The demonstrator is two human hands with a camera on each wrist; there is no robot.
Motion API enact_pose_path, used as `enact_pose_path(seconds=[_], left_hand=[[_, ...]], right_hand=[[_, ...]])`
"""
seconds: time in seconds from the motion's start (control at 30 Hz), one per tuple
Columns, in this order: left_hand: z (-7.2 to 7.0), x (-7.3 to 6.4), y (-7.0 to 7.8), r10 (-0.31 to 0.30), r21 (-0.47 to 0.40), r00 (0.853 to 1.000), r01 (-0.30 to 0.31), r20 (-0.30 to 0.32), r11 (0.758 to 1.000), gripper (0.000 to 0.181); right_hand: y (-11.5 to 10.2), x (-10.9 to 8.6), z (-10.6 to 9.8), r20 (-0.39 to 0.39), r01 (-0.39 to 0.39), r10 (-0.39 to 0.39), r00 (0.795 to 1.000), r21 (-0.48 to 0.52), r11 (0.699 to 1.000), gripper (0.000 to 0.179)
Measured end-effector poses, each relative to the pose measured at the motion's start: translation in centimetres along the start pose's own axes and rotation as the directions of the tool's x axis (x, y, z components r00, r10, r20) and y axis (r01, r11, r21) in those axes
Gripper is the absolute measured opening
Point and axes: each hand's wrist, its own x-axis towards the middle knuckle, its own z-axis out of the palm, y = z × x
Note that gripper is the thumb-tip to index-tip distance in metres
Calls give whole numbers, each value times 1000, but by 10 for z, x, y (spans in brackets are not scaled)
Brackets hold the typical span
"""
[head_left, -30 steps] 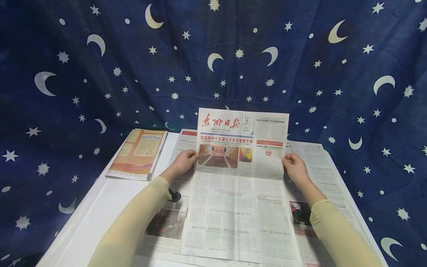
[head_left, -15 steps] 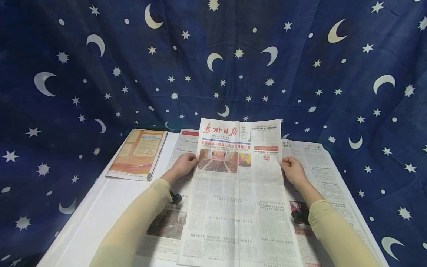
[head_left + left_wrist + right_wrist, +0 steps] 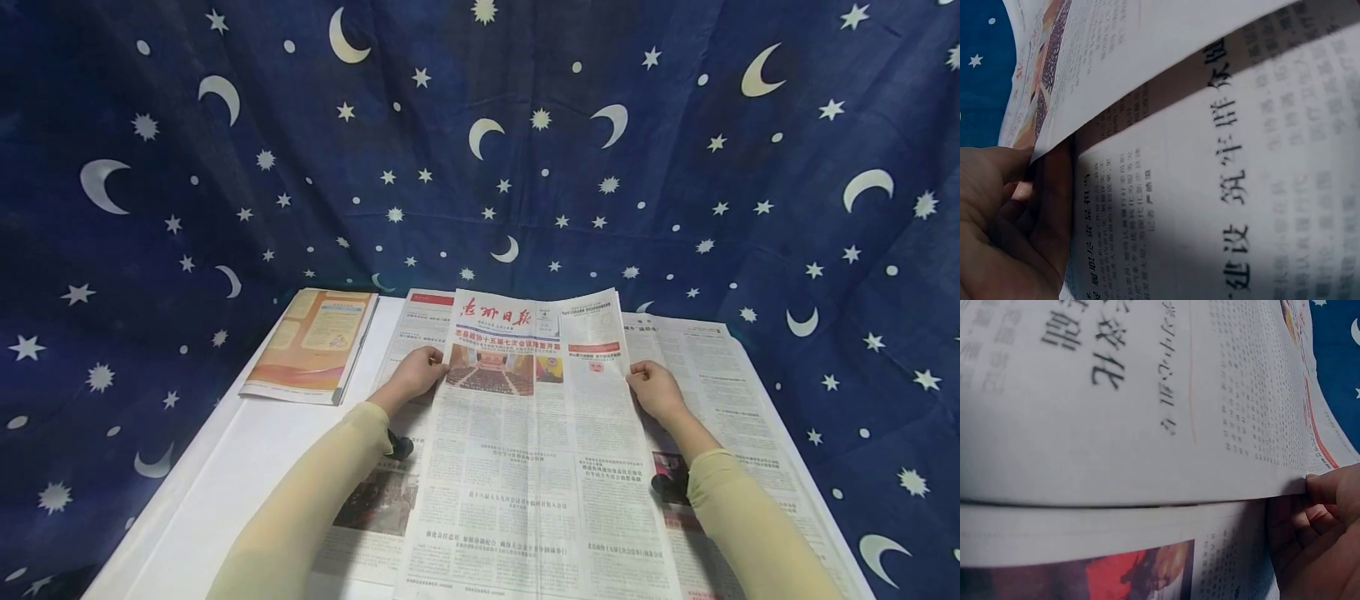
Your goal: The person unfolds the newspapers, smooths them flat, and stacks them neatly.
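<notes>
White and seemingly unfolded, the newspaper [image 3: 517, 437] is stretching over printed sheets [image 3: 716, 387] on the tabletop [image 3: 202, 475]; my left hand [image 3: 417, 372] is pinching its ten-o'clock edge, my right hand [image 3: 657, 390] its two-o'clock edge, both sides not yet lying flat.

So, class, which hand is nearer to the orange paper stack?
Left. The left hand is just right of the orange paper stack; the right hand is farther off, across the held newspaper.

The newspaper [image 3: 517, 450] has sunk and apparently flattened, baring more of a pale moon [image 3: 513, 250] on the curtain [image 3: 442, 117]; the left hand [image 3: 416, 373] and right hand [image 3: 660, 390] have dipped slightly.
</notes>
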Motion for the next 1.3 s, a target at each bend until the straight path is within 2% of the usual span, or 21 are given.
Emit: enact_pose_path(seconds=[0.17,0.33,0.67,0.9,1.13,1.2,1.3], left_hand=[[1,0,2,4,23,1000,-4,8,1000,56],[2,1,3,10,75,1000,-11,14,997,64],[5,3,6,25,195,999,-29,23,980,55],[6,0,13,29,230,999,-35,28,973,51],[8,-2,14,12,235,1000,-18,25,972,51],[8,-3,14,21,265,999,-27,24,964,51],[8,-4,16,35,351,999,-40,20,935,48]], right_hand=[[0,0,3,0,13,-13,1000,-31,999,37],[0,2,5,12,23,-23,1000,-52,998,38],[0,3,6,19,16,-14,1000,-81,997,40],[7,-3,-1,78,-19,18,997,2,1000,52],[20,-19,-15,177,-133,112,978,110,985,57],[22,-25,-18,208,-152,120,971,146,978,56],[24,-34,-22,264,-186,122,957,233,954,54]])
